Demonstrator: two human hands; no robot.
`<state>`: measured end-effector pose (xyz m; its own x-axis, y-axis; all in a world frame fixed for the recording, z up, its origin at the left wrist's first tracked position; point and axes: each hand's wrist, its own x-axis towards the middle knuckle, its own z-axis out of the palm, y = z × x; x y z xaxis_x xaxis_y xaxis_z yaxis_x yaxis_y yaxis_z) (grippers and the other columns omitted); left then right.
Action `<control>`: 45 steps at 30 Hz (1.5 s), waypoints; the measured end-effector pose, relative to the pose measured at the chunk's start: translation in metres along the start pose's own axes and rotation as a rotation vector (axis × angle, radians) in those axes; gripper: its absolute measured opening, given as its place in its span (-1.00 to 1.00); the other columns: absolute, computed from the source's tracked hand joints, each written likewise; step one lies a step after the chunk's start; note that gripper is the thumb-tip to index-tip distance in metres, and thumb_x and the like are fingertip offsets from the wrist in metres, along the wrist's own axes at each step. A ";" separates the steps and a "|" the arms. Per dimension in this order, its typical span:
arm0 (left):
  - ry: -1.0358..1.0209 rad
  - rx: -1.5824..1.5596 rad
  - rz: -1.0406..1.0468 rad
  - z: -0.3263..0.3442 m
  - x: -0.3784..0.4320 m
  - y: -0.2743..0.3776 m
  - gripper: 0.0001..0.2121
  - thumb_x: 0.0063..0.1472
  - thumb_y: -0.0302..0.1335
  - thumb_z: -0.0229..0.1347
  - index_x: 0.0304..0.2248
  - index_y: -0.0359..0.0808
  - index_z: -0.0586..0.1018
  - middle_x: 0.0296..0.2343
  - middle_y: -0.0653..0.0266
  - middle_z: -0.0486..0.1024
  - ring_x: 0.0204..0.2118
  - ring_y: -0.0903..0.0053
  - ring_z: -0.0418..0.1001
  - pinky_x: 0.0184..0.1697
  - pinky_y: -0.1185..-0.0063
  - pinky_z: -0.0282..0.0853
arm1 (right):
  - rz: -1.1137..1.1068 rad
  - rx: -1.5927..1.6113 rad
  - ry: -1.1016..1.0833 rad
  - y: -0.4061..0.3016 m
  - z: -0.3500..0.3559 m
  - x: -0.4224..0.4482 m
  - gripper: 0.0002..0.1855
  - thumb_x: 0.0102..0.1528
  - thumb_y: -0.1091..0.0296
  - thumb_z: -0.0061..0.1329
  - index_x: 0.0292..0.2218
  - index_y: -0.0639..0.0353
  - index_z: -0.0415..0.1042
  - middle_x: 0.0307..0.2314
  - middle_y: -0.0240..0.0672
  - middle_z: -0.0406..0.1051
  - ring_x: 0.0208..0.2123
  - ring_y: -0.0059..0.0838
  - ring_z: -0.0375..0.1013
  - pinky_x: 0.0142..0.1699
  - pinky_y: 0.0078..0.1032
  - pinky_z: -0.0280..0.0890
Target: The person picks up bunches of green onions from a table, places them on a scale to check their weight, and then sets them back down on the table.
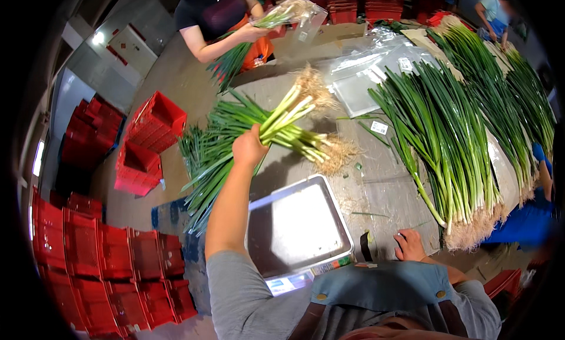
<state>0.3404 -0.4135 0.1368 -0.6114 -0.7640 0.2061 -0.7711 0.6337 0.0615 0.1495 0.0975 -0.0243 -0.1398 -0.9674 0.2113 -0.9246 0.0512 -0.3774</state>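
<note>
Beyond the scale, my left hand [250, 146] grips a bunch of green onions [282, 119] by the stalks. Its leaves trail to the left and its pale, rooted ends point away to the right. More green onions [309, 146] lie beside this bunch, roots to the right; the two overlap, so where one ends is hard to see. A bench scale [304, 225] with a bare metal plate sits below my left forearm. Near the table's close edge, my right hand [410, 245] rests with loosely parted fingers and holds nothing.
A large heap of green onions [446, 150] covers the table's right side. Clear plastic bags [357, 90] and a printed label [378, 128] lie mid-table. Opposite, a person [216, 18] holds a bagged bunch. Red crates [110, 251] are stacked at left. A blue-gloved hand [538, 152] shows at right.
</note>
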 end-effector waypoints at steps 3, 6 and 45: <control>-0.096 0.039 -0.056 0.024 0.060 -0.003 -0.54 -0.17 -0.37 0.17 -0.18 -0.17 0.38 -0.44 0.09 0.49 -0.37 0.23 0.47 -0.35 0.37 0.37 | -0.018 -0.015 0.002 0.004 0.001 0.001 -0.48 -0.29 0.33 0.07 -0.21 0.20 0.34 -0.23 -0.12 0.27 -0.19 -0.12 0.27 -0.15 -0.21 0.19; -0.076 0.031 -0.040 0.057 0.097 -0.003 -0.54 -0.16 -0.38 0.17 -0.18 -0.16 0.37 -0.44 0.12 0.50 -0.36 0.25 0.47 -0.34 0.39 0.37 | -0.015 -0.015 -0.036 0.007 0.003 0.002 -0.50 -0.29 0.30 0.08 -0.22 0.17 0.37 -0.24 -0.12 0.29 -0.21 -0.13 0.30 -0.17 -0.23 0.21; -0.222 -0.698 0.363 0.017 -0.275 0.250 -0.40 -0.07 -0.46 0.18 0.00 -0.33 0.27 0.00 0.01 0.18 0.07 0.18 0.12 0.10 0.39 0.05 | 0.891 0.249 -0.093 0.158 -0.116 -0.005 -0.64 -0.14 0.23 -0.07 -0.36 0.35 0.41 -0.39 0.04 0.41 -0.32 -0.04 0.40 -0.21 -0.27 0.31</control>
<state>0.3129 -0.0470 0.0790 -0.8792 -0.4565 0.1368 -0.2747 0.7200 0.6373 -0.0368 0.1396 0.0197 -0.7233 -0.6126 -0.3185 -0.3852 0.7409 -0.5502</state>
